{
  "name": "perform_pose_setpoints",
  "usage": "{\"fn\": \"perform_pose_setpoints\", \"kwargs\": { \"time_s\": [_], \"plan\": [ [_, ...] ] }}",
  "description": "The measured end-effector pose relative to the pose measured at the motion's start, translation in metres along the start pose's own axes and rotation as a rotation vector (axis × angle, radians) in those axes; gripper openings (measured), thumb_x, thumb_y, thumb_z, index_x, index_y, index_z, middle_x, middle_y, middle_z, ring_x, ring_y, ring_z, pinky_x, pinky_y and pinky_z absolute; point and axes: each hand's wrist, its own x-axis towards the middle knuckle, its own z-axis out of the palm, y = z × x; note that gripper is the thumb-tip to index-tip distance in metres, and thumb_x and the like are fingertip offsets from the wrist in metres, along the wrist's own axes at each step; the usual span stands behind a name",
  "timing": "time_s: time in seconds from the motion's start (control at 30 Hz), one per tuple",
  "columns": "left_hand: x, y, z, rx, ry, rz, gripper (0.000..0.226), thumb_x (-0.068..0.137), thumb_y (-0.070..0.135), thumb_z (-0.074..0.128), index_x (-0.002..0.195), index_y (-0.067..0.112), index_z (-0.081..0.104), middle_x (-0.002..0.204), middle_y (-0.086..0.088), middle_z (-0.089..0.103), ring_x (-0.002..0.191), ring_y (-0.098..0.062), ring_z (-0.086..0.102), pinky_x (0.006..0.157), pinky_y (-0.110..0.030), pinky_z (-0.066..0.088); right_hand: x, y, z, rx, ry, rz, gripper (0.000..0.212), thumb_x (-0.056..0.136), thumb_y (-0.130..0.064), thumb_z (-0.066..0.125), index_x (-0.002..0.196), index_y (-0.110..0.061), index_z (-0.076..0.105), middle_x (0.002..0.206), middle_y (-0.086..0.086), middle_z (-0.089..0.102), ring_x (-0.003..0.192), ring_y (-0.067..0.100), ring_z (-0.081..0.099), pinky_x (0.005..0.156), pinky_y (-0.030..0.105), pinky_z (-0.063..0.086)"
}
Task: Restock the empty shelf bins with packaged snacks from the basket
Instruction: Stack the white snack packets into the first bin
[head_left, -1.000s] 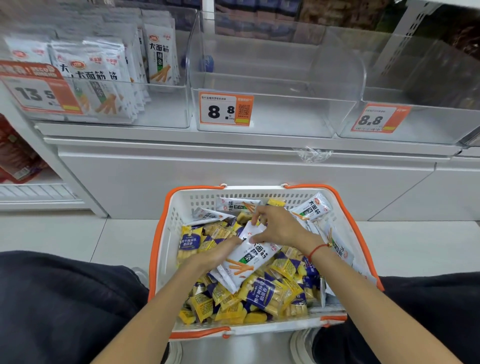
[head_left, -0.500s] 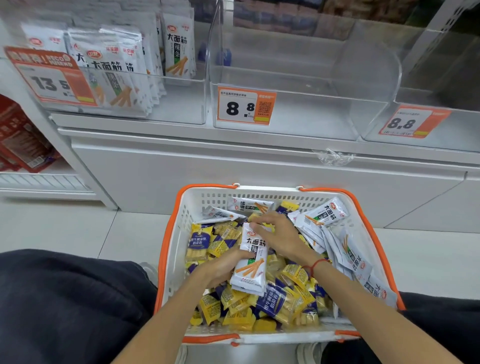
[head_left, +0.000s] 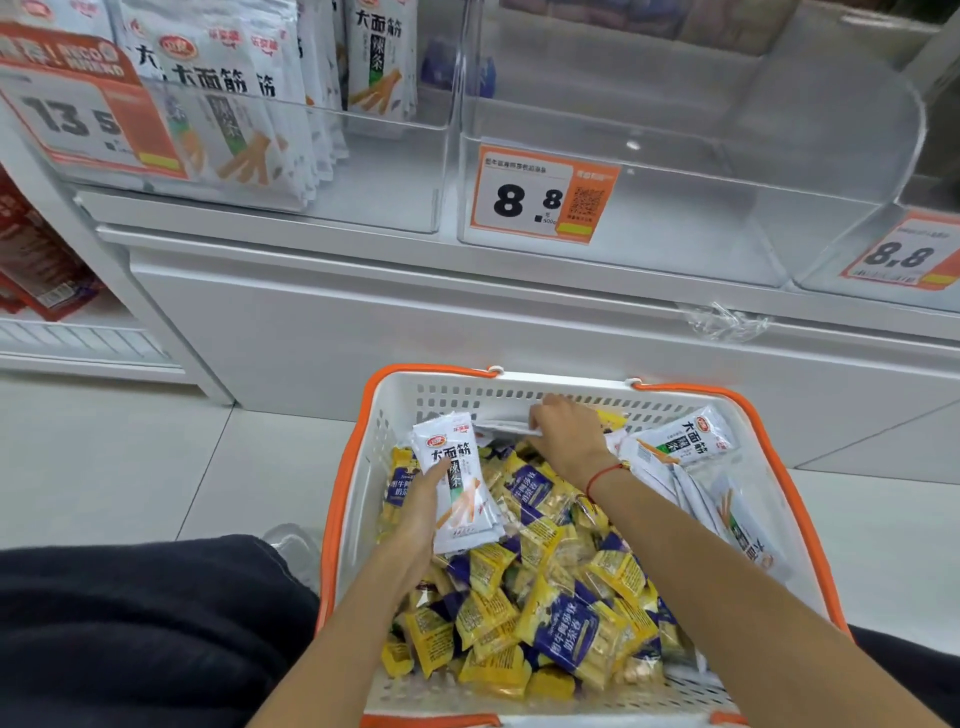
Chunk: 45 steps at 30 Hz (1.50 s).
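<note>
We look down into a white basket (head_left: 358, 499) with orange rims, set on the floor before the shelf. Our left hand (head_left: 421, 512) holds a small stack of white snack packs (head_left: 457, 486) upright over a heap of yellow and purple packets (head_left: 561, 613). Our right hand (head_left: 569, 434), a red string at its wrist, presses on another white pack at the basket's far wall. Above, the clear middle bin (head_left: 675, 208) bears an 8.8 price tag (head_left: 543, 195); the bin to its left (head_left: 395, 171) holds white packs.

Bright, even store light overhead; glare spots on my clear bins (head_left: 675, 156), soft focus, wide-angle bending at the edges.
</note>
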Motion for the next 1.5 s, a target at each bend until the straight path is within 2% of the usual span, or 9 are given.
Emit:
{"fn": "perform_pose_setpoints", "kwargs": {
  "time_s": [0.23, 0.43, 0.6, 0.7, 0.87, 1.07, 1.23, 1.37, 1.5],
  "plan": [
    [-0.019, 0.010, 0.005, 0.066, 0.088, 0.091, 0.056, 0.098, 0.038, 0.046, 0.148, 0.017, 0.032, 0.150, -0.007, 0.038, 0.135, -0.028, 0.039, 0.112, -0.045, 0.030, -0.025, 0.024, -0.026, 0.367, 0.129, 0.028, 0.028, 0.097, -0.031, 0.049, 0.096, -0.010, 0.068, 0.096, 0.005, 0.059, 0.093, 0.022, 0.054, 0.070, 0.032, 0.041],
    [-0.048, 0.012, 0.029, 0.093, 0.077, 0.057, 0.069, 0.097, 0.045, 0.045, 0.154, 0.020, 0.014, 0.159, -0.002, 0.015, 0.144, -0.027, 0.020, 0.114, -0.047, 0.019, -0.081, 0.012, -0.079, 1.175, -0.254, 0.154, 0.032, 0.096, -0.029, 0.054, 0.085, -0.004, 0.071, 0.058, -0.007, 0.054, 0.046, 0.001, 0.044, 0.050, 0.014, 0.033],
    [-0.034, -0.003, 0.048, 0.039, 0.040, 0.044, 0.084, 0.067, 0.067, 0.058, 0.138, 0.022, 0.049, 0.136, -0.008, 0.054, 0.118, -0.033, 0.056, 0.099, -0.051, 0.046, -0.104, 0.005, -0.073, 1.117, -0.362, 0.185, 0.035, 0.096, -0.031, 0.055, 0.090, 0.002, 0.065, 0.064, 0.001, 0.056, 0.052, 0.010, 0.049, 0.052, 0.016, 0.040],
    [-0.069, 0.015, 0.064, 0.011, -0.017, 0.094, 0.046, 0.096, 0.049, 0.037, 0.109, 0.015, 0.065, 0.100, -0.016, 0.069, 0.089, -0.035, 0.067, 0.082, -0.049, 0.053, -0.109, -0.001, -0.069, 1.208, -0.200, 0.157, 0.016, 0.090, -0.029, 0.064, 0.093, -0.014, 0.059, 0.071, 0.004, 0.063, 0.050, 0.003, 0.056, 0.057, 0.020, 0.047],
    [-0.104, 0.047, 0.077, 0.040, -0.084, 0.273, 0.058, 0.097, 0.058, 0.029, 0.133, 0.020, 0.053, 0.123, -0.015, 0.064, 0.113, -0.036, 0.060, 0.101, -0.052, 0.045, -0.104, -0.005, -0.090, 1.247, 0.080, 0.127, 0.026, 0.083, -0.033, 0.072, 0.102, -0.021, 0.059, 0.086, -0.001, 0.060, 0.071, 0.012, 0.061, 0.068, 0.021, 0.047],
    [-0.129, 0.107, 0.075, 0.061, -0.065, 0.503, 0.040, 0.101, 0.036, 0.035, 0.126, 0.010, 0.053, 0.116, -0.019, 0.064, 0.098, -0.030, 0.064, 0.063, -0.023, 0.053, -0.086, -0.031, -0.147, 1.215, 0.089, 0.031, 0.036, 0.096, -0.040, 0.048, 0.127, -0.021, 0.051, 0.118, 0.000, 0.055, 0.100, 0.012, 0.059, 0.079, 0.018, 0.047],
    [-0.154, 0.173, 0.059, 0.171, -0.080, 0.669, 0.042, 0.099, 0.038, 0.032, 0.121, 0.012, 0.058, 0.110, -0.014, 0.069, 0.098, -0.024, 0.066, 0.076, -0.029, 0.052, -0.067, -0.065, -0.219, 1.159, 0.110, -0.139, 0.018, 0.099, -0.016, 0.036, 0.098, -0.022, 0.053, 0.097, 0.008, 0.058, 0.084, 0.016, 0.053, 0.069, 0.025, 0.042],
    [-0.169, 0.228, 0.044, 0.186, -0.164, 0.734, 0.042, 0.099, 0.026, 0.029, 0.096, 0.017, 0.069, 0.094, -0.008, 0.074, 0.082, -0.018, 0.068, 0.076, -0.032, 0.052, -0.040, -0.086, -0.259, 1.061, 0.222, -0.214, 0.035, 0.093, -0.012, 0.039, 0.126, -0.019, 0.049, 0.120, 0.006, 0.055, 0.112, 0.019, 0.051, 0.098, 0.035, 0.043],
    [-0.180, 0.270, 0.030, 0.314, -0.212, 0.782, 0.034, 0.098, 0.020, 0.031, 0.098, 0.011, 0.064, 0.092, -0.001, 0.072, 0.075, -0.009, 0.066, 0.062, -0.015, 0.049, -0.018, -0.099, -0.288, 1.082, 0.293, -0.224, 0.027, 0.096, -0.008, 0.040, 0.116, -0.022, 0.052, 0.106, -0.004, 0.057, 0.100, 0.011, 0.055, 0.080, 0.014, 0.046]
  ]
}}
